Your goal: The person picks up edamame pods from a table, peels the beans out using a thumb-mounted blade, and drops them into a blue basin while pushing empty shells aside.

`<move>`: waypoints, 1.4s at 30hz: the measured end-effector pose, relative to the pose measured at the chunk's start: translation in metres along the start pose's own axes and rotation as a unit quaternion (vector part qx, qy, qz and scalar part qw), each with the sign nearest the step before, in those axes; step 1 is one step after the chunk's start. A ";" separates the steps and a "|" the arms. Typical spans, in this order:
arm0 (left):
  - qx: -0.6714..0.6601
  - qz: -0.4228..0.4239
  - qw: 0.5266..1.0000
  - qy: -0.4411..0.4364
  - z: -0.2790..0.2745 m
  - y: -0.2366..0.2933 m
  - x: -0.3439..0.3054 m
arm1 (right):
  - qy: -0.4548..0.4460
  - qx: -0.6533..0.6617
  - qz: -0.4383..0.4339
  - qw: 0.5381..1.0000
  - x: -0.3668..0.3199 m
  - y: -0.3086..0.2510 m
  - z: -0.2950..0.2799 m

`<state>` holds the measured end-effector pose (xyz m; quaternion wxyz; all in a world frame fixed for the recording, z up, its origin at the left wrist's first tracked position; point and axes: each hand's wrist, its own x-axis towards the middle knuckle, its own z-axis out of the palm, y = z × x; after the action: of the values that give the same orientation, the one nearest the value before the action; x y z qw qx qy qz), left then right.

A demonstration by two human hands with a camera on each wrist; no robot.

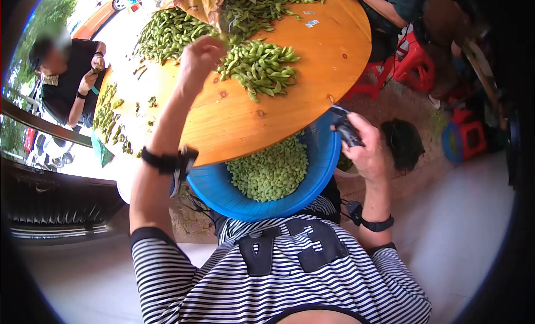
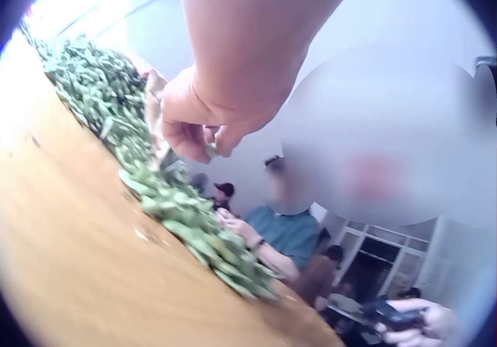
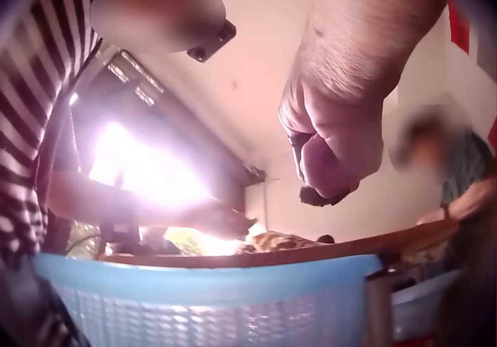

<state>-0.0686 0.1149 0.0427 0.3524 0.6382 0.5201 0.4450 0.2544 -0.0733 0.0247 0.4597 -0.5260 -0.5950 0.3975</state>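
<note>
My left hand is raised over the wooden table, close to a heap of green soybean pods. In the left wrist view its fingers are curled, and a small pale-green piece shows between the fingertips. My right hand grips a black, glossy handheld object beside the table's rounded edge; I cannot tell its kind. Below that edge, in front of my body, a blue plastic basin holds many shelled green beans. The table covers the basin's far side.
The round wooden table bears a larger pile of pods and a crumpled bag at the back. A person is at the left, another at the far right. Red stools and a dark bag are on the right.
</note>
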 end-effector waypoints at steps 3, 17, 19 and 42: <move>-0.179 0.024 0.974 -0.136 0.034 0.052 -0.087 | -0.096 0.196 0.062 0.974 0.002 -0.019 0.030; -0.284 -0.017 0.958 -0.024 0.079 0.053 -0.185 | -0.213 0.418 0.149 0.871 -0.004 -0.028 0.057; -0.269 0.000 0.963 -0.016 0.081 0.050 -0.187 | -0.236 0.403 0.137 0.874 -0.002 -0.026 0.056; 0.049 0.080 0.994 -0.050 0.078 0.044 -0.196 | -0.175 0.022 -0.075 0.982 -0.011 -0.015 0.063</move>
<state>0.0074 -0.0852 0.0157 0.3091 0.7160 0.4701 0.4134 0.1899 -0.0857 0.0211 0.3884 -0.3924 -0.6948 0.4608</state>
